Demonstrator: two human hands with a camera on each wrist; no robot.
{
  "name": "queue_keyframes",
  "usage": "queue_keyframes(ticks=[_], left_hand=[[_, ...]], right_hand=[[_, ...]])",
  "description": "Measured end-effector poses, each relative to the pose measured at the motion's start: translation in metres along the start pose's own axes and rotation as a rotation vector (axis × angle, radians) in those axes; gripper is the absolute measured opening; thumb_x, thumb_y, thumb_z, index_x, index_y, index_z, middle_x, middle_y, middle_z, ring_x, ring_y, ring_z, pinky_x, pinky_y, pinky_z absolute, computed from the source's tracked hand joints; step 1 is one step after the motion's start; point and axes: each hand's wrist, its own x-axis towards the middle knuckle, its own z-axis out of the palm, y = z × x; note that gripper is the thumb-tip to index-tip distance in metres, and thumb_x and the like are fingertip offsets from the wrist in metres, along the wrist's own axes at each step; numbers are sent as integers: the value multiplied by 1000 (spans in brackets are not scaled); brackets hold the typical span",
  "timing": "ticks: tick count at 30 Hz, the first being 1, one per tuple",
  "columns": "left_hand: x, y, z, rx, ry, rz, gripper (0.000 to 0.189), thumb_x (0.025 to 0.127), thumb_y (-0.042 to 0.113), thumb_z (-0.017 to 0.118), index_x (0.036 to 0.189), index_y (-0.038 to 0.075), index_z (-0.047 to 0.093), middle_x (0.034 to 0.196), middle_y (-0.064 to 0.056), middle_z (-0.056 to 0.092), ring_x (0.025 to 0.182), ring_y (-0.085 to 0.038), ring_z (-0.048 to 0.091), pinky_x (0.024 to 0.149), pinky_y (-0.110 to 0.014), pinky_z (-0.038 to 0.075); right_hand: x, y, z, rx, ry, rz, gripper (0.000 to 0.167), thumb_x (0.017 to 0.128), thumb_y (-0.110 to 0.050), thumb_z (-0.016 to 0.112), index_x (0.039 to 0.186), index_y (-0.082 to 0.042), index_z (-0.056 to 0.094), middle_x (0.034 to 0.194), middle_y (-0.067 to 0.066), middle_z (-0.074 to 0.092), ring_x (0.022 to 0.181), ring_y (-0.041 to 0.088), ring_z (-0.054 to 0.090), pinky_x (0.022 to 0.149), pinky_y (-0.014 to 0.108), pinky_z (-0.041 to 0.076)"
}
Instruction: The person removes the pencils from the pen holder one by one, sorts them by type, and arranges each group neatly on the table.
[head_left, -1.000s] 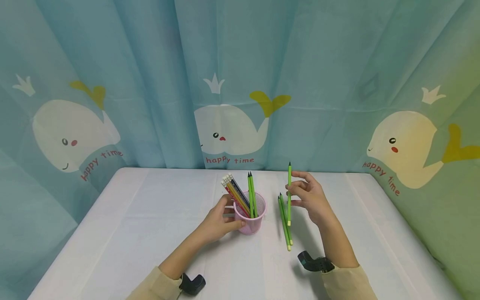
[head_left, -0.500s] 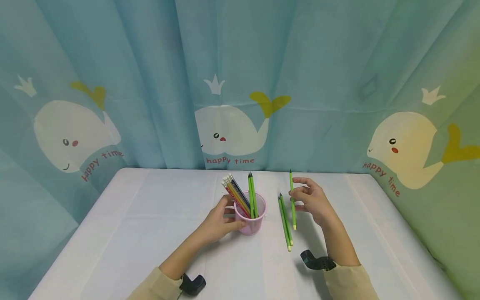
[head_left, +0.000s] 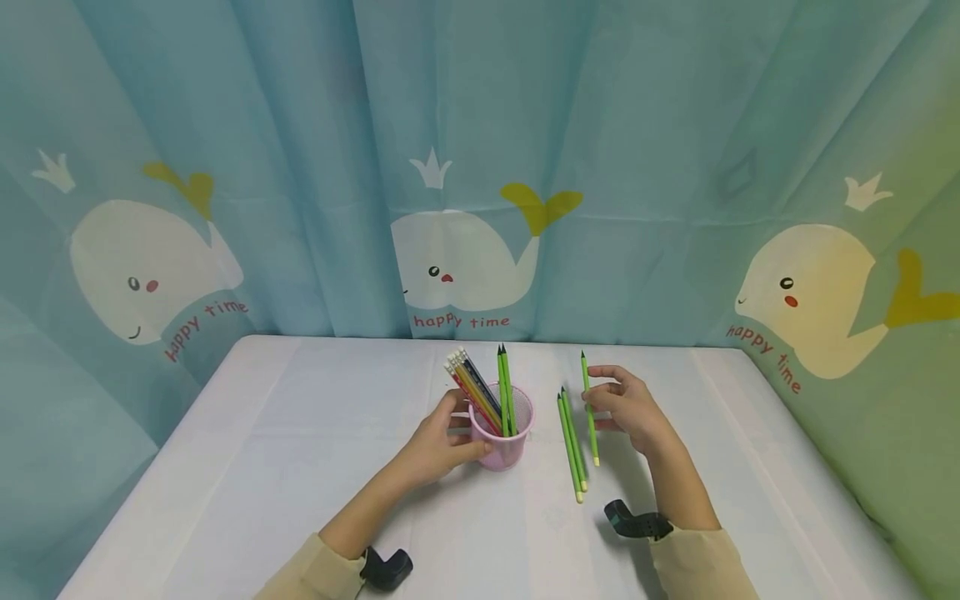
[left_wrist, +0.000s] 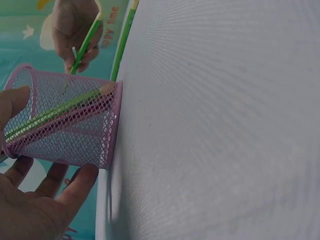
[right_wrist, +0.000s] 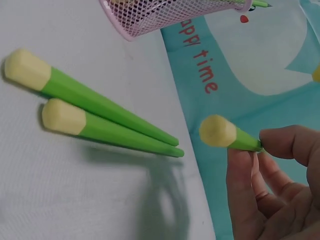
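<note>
The right fingers (right_wrist: 239, 172) pinched a green pencil (head_left: 594, 437) with cream end, black tip toward twelve o'clock; left fingers (left_wrist: 80, 187) held the pink cup (head_left: 504, 452).

You are wearing a plain beige fabric left sleeve (head_left: 315, 572) and a matching right sleeve (head_left: 701, 567), while a bent, round-ended black wrist camera (head_left: 388, 571) is jutting out beside each.

Right hand (head_left: 628, 410), green pencil (head_left: 592, 437) lower, further right.
</note>
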Motion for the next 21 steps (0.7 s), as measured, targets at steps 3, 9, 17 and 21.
queue_keyframes(ticks=[3,9,17,21], left_hand=[[0,0,0,2,0,-1,73,83,13,79,143,10,38,135,-18,51,123,-36,57,100,-43,54],[0,0,1,0,2,6,72,84,12,79,143,9,38,135,-18,51,122,-37,57,101,-44,54],[-1,0,1,0,-3,5,72,84,12,79,143,9,38,135,-18,50,122,-36,57,100,-42,55],[0,0,0,8,-2,11,71,84,14,78,143,10,37,134,-18,51,122,-36,57,100,-41,55]], right_hand=[[1,3,1,-13,-12,5,50,94,-9,59,141,-5,44,106,12,65,87,20,61,74,39,61],[3,8,4,-63,-8,50,48,92,-8,63,138,-6,47,102,11,62,83,20,60,69,38,62],[1,12,6,-101,-29,61,51,90,-7,65,138,-4,47,104,14,62,83,21,59,67,37,61],[2,13,5,-120,-35,58,52,90,-7,66,138,-3,46,101,13,62,81,20,58,65,37,61]])
